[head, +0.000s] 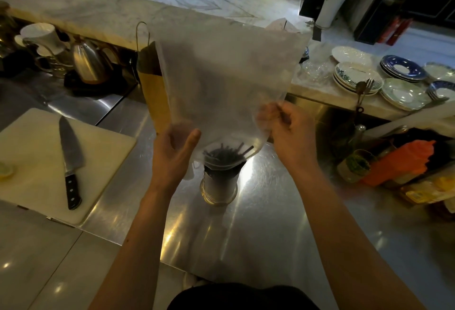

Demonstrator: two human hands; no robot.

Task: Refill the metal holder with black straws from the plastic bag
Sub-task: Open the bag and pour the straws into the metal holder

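A large clear plastic bag (226, 76) is held upside down over the metal holder (219, 186), which stands on the steel counter. The bag's mouth hangs at the holder's top. Black straws (227, 153) fill the holder and show through the bag's lower end. My left hand (176, 152) grips the bag's lower left edge, thumb on the film. On the lower right edge, my right hand (288, 130) pinches the plastic. The upper part of the bag looks empty.
A white cutting board (29, 152) with a large knife (70, 159) lies at the left. A brown paper bag (152, 88) stands behind the plastic bag. A kettle (88, 63) sits back left. Stacked plates (357, 76) and an orange bottle (398, 162) are at the right.
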